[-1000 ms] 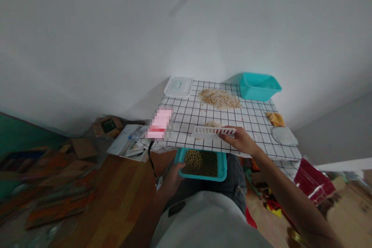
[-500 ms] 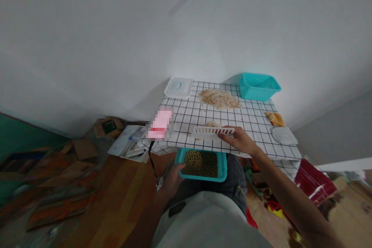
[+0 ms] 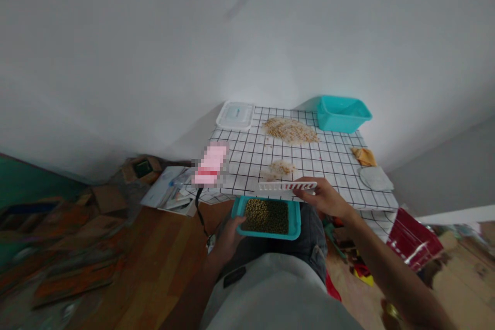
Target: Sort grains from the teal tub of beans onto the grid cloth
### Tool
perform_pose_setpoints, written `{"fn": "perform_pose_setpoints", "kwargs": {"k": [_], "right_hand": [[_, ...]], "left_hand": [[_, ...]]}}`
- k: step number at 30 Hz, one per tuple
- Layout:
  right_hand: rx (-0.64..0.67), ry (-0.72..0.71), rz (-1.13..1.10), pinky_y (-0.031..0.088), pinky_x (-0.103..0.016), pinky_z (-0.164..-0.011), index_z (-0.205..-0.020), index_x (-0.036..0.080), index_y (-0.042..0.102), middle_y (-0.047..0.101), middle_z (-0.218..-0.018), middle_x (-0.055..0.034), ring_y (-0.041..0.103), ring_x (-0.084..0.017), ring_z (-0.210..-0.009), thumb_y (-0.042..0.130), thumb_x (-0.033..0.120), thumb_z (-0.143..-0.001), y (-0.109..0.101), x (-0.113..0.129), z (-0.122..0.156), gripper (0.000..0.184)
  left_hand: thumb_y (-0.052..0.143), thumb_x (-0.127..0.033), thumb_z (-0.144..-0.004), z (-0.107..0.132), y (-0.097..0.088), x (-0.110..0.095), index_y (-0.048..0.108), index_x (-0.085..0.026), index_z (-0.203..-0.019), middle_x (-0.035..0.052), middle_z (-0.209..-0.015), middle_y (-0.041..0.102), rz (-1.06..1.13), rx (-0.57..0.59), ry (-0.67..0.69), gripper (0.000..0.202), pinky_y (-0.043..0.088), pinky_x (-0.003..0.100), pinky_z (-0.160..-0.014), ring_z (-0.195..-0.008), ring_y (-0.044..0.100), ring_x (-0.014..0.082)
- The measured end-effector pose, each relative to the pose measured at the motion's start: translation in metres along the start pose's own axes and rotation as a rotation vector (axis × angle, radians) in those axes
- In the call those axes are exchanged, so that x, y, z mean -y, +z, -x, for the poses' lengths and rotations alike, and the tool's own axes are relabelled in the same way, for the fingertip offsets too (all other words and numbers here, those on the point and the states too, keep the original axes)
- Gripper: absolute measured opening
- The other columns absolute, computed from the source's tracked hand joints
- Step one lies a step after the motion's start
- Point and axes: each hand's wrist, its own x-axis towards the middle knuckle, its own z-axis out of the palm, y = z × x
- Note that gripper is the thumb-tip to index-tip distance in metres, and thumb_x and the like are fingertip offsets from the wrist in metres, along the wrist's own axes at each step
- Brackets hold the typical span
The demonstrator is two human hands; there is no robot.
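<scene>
"Pinching what in the right hand [image 3: 324, 197]?"

"Pinching a white slotted tray [image 3: 270, 186] by its right end — over the near edge of the worktop [image 3: 328, 165], perhaps to leave the rest unobstructed, left of the hand."

"And in the left hand [image 3: 231, 234]?"

"Gripping a teal box [image 3: 296, 220] of beans [image 3: 256, 211] by its near left corner — probably to steady it on the lap [image 3: 314, 229], just below the tray."

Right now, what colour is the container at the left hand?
The container is turquoise; see head view.
</scene>
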Motion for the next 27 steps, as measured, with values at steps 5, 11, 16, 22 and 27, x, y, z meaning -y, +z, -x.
{"fn": "perform_pose_setpoints", "kwargs": {"k": [5,11,16,22,27], "right_hand": [[-0.141,-0.004,0.026,0.049,-0.029,-0.068,-0.099,0.019,0.068,0.07,-0.088,-0.0036,0.063,-0.019,-0.079,0.058,0.039,-0.088,-0.011,-0.011,0.008,0.025],[-0.176,0.0,0.058,0.049,-0.032,-0.07,-0.102,0.02,0.069,0.07,-0.091,-0.0039,0.062,-0.021,-0.079,0.058,0.039,-0.086,-0.019,-0.024,0.006,0.027],[-0.141,-0.011,0.053,0.049,-0.031,-0.07,-0.1,0.021,0.069,0.071,-0.089,-0.0024,0.063,-0.021,-0.079,0.058,0.039,-0.086,-0.017,-0.025,0.0,0.026],[-0.088,-0.01,0.054,0.049,-0.03,-0.068,-0.099,0.02,0.069,0.071,-0.087,-0.0025,0.063,-0.02,-0.076,0.057,0.039,-0.087,-0.014,-0.025,-0.005,0.025],[-0.073,-0.019,0.053,0.049,-0.029,-0.068,-0.099,0.02,0.069,0.07,-0.086,-0.0022,0.062,-0.019,-0.075,0.057,0.039,-0.087,-0.012,-0.022,-0.004,0.025]], "left_hand": [[0.079,-0.014,-0.053,-0.002,-0.001,0.005,0.069,-0.018,-0.084,0.0063,-0.097,0.073,-0.024,0.012,-0.006,0.033,0.049,0.039,-0.088,-0.106,0.062,0.0303],[0.081,-0.016,-0.051,0.0,-0.004,0.008,0.067,-0.018,-0.085,0.0062,-0.098,0.07,-0.054,0.015,0.023,0.037,0.048,0.04,-0.088,-0.102,0.062,0.029],[0.082,-0.017,-0.051,0.0,-0.003,0.008,0.068,-0.017,-0.084,0.0061,-0.098,0.07,-0.088,0.031,0.037,0.037,0.047,0.039,-0.089,-0.101,0.062,0.0283],[0.081,-0.015,-0.052,0.003,-0.001,-0.001,0.07,-0.019,-0.081,0.0049,-0.098,0.071,-0.108,0.03,0.045,0.032,0.046,0.037,-0.092,-0.103,0.061,0.0272],[0.08,-0.016,-0.053,0.006,0.002,-0.008,0.068,-0.02,-0.085,0.0063,-0.1,0.072,-0.057,0.027,-0.009,0.034,0.047,0.041,-0.092,-0.109,0.06,0.0298]]}}
